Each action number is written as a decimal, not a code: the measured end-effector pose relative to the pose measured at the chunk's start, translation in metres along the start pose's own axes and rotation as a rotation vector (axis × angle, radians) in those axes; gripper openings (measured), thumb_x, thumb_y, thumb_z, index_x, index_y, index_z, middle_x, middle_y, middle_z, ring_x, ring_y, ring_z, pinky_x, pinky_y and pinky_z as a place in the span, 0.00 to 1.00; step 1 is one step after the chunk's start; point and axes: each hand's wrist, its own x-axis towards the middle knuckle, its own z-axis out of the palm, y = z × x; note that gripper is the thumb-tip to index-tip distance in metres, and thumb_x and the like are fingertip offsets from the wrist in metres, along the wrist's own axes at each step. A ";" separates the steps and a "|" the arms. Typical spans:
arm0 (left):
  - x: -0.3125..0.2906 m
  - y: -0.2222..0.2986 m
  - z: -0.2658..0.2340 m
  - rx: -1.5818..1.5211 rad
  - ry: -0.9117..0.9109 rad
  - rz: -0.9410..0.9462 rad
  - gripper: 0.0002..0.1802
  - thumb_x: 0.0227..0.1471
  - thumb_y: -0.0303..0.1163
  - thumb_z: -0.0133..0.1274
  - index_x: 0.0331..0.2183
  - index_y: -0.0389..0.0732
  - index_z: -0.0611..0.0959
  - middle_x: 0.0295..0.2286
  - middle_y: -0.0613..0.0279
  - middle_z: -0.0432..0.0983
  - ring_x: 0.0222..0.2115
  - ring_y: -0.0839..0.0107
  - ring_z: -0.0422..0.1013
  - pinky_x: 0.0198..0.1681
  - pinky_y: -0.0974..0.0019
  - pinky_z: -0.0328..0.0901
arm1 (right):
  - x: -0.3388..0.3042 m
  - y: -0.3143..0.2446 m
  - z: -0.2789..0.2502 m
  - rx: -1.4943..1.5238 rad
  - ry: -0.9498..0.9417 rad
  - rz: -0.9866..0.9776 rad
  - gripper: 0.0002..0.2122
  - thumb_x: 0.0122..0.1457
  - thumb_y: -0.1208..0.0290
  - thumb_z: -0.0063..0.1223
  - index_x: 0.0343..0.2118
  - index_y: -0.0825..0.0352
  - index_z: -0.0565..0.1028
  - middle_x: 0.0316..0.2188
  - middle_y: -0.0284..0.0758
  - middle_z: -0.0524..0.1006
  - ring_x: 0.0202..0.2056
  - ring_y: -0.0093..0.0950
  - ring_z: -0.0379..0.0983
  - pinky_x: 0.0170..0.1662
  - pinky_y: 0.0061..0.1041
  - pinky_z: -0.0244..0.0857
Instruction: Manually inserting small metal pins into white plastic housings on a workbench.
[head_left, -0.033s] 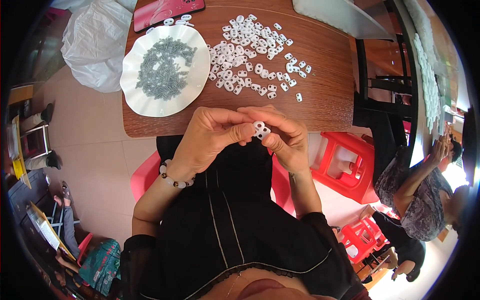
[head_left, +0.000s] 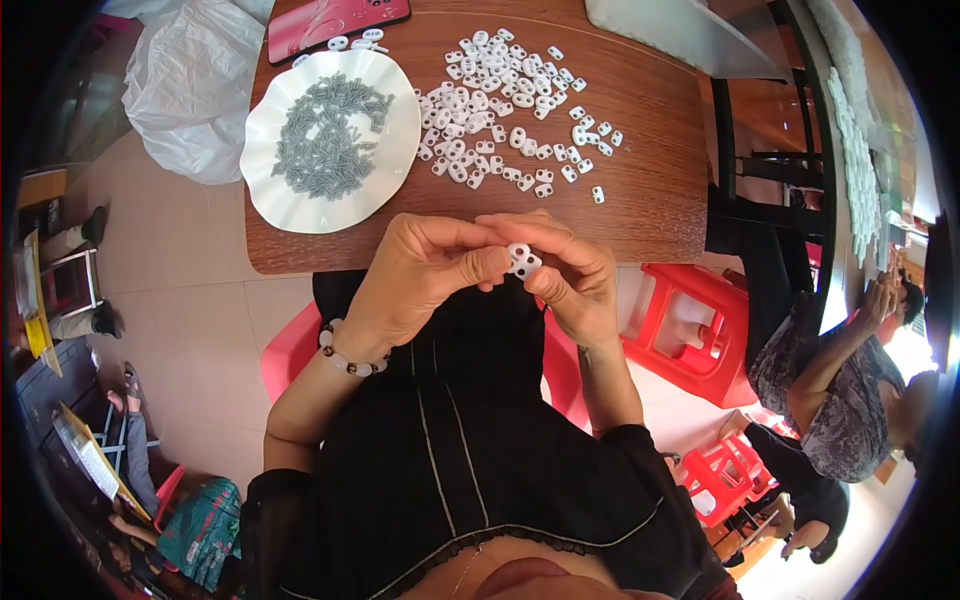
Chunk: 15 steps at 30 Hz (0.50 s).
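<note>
My left hand [head_left: 425, 270] and my right hand [head_left: 575, 275] meet just off the table's near edge, fingers closed together. Between their thumbs and fingertips is a small white plastic cord-lock piece [head_left: 522, 262] with dark round holes; fingers cover part of it, and I cannot tell whether it is one part or two pressed together. Beyond my hands, many similar two-hole white pieces [head_left: 470, 120] lie in a loose heap on the table. To their left, a white wavy-rimmed dish [head_left: 265, 195] holds a pile of tiny grey springs [head_left: 325, 140].
The brown wooden table [head_left: 650, 130] carries a pink phone [head_left: 335, 25] at its far left. A white plastic bag [head_left: 190, 90] is beyond the left side. Red plastic stools [head_left: 690, 325] stand at right. Another person [head_left: 840, 390] sits at far right; more people are at lower left.
</note>
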 end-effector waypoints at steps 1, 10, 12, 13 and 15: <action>0.000 0.000 0.000 0.011 -0.005 -0.002 0.12 0.51 0.29 0.60 0.35 0.30 0.84 0.24 0.61 0.78 0.25 0.79 0.70 0.30 0.76 0.66 | 0.000 0.000 0.001 0.000 -0.002 0.001 0.18 0.57 0.70 0.56 0.49 0.72 0.74 0.49 0.43 0.74 0.46 0.28 0.69 0.47 0.25 0.64; -0.001 0.005 0.003 0.021 -0.032 -0.023 0.12 0.52 0.31 0.59 0.35 0.31 0.84 0.24 0.62 0.78 0.24 0.80 0.70 0.29 0.77 0.66 | -0.003 0.004 0.001 -0.054 0.030 -0.066 0.16 0.57 0.70 0.56 0.46 0.73 0.75 0.47 0.44 0.75 0.43 0.29 0.70 0.46 0.27 0.66; -0.001 0.005 0.004 0.028 -0.042 -0.011 0.12 0.53 0.32 0.59 0.34 0.31 0.84 0.24 0.62 0.78 0.24 0.80 0.70 0.29 0.77 0.66 | -0.005 0.005 0.003 -0.005 0.045 -0.054 0.15 0.57 0.71 0.56 0.46 0.73 0.75 0.47 0.45 0.75 0.43 0.30 0.70 0.46 0.27 0.66; -0.001 0.005 0.004 0.035 -0.053 0.001 0.12 0.53 0.32 0.59 0.34 0.32 0.84 0.24 0.62 0.78 0.24 0.81 0.70 0.29 0.77 0.66 | -0.005 0.004 0.003 -0.006 0.046 -0.054 0.15 0.57 0.71 0.56 0.46 0.73 0.75 0.47 0.45 0.75 0.43 0.30 0.70 0.46 0.27 0.66; -0.002 0.005 0.005 0.030 -0.049 0.002 0.12 0.53 0.32 0.59 0.34 0.32 0.84 0.24 0.63 0.78 0.24 0.81 0.70 0.29 0.77 0.66 | -0.005 0.004 0.004 0.008 0.056 -0.045 0.15 0.58 0.71 0.56 0.46 0.74 0.75 0.47 0.45 0.74 0.43 0.30 0.70 0.46 0.27 0.66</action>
